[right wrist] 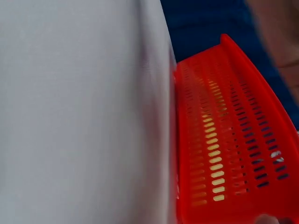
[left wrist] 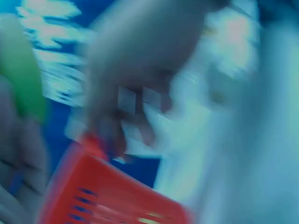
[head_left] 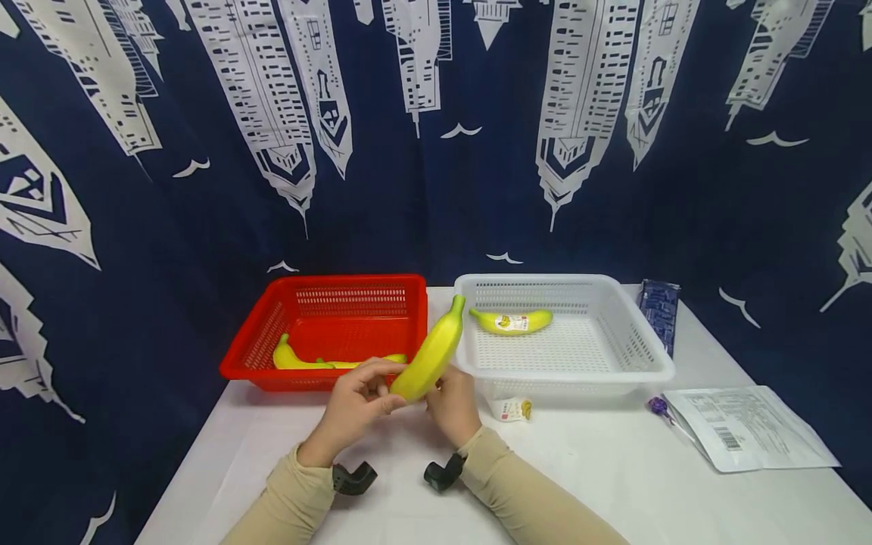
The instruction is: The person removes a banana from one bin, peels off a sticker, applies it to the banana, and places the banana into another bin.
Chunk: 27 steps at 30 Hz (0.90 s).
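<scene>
A yellow banana [head_left: 432, 352] stands tilted in my left hand [head_left: 357, 405], its stem up and to the right. The left fingers and thumb grip its lower end. My right hand [head_left: 455, 405] is close beside the banana's lower right side, its fingers partly hidden behind the fruit. In the left wrist view, blurred, the banana [left wrist: 23, 70] shows at the left edge and the right hand [left wrist: 140, 60] hangs above the red basket's corner. I cannot tell whether the right fingers hold anything.
Bananas [head_left: 293, 356] lie in the red basket [head_left: 323, 382]. The white basket [head_left: 633, 333] holds one banana with a label [head_left: 511, 322]. A loose label [head_left: 512, 409] lies in front. To the right are a lollipop [head_left: 659, 407], a white pouch [head_left: 752, 431] and a dark blue packet [head_left: 659, 310].
</scene>
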Motion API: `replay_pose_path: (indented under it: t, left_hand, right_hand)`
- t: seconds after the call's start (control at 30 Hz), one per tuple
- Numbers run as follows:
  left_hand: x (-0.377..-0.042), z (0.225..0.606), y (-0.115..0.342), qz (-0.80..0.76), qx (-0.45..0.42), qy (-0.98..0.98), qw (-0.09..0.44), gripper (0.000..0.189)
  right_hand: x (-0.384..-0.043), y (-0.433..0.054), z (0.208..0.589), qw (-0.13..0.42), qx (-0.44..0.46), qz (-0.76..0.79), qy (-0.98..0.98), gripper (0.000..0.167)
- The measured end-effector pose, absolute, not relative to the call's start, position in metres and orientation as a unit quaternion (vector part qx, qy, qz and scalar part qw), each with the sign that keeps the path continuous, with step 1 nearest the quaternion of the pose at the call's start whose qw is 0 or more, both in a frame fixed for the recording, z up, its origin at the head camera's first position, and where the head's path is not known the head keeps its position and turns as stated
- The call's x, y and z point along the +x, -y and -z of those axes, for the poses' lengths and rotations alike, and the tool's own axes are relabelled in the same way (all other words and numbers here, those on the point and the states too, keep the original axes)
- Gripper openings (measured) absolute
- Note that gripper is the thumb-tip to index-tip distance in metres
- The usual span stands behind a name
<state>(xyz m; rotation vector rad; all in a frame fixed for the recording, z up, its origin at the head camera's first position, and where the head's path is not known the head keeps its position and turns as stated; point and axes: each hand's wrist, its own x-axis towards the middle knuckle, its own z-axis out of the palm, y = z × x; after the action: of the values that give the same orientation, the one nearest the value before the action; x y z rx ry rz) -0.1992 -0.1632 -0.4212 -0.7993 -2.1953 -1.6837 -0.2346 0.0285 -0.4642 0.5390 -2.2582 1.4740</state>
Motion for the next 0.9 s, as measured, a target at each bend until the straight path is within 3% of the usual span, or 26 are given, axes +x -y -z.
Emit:
replay_pose_path:
  t: [0.1, 0.27, 0.33, 0.43, 0.6, 0.9]
  left_hand:
    - [-0.192, 0.44, 0.156, 0.607, -0.298, 0.721, 0.151, 0.043]
    - [-0.181, 0.453, 0.149, 0.614, -0.322, 0.703, 0.161, 0.042]
    - [-0.18, 0.455, 0.147, 0.602, -0.329, 0.711, 0.155, 0.042]
    - [-0.183, 0.455, 0.147, 0.567, -0.34, 0.735, 0.149, 0.044]
    - [-0.191, 0.455, 0.151, 0.504, -0.359, 0.776, 0.124, 0.046]
    - [-0.191, 0.463, 0.152, 0.452, -0.392, 0.801, 0.038, 0.044]
  right_hand:
    - [-0.234, -0.035, 0.464, 0.177, 0.19, -0.523, 0.812, 0.014]
    - [-0.225, -0.059, 0.451, 0.046, 0.183, -0.604, 0.774, 0.016]
    - [-0.22, -0.078, 0.442, 0.018, 0.19, -0.644, 0.741, 0.022]
    - [-0.215, -0.111, 0.431, 0.019, 0.22, -0.711, 0.668, 0.03]
    - [-0.215, -0.155, 0.428, 0.034, 0.268, -0.746, 0.608, 0.027]
    - [-0.212, -0.174, 0.449, 0.022, 0.236, -0.722, 0.65, 0.031]
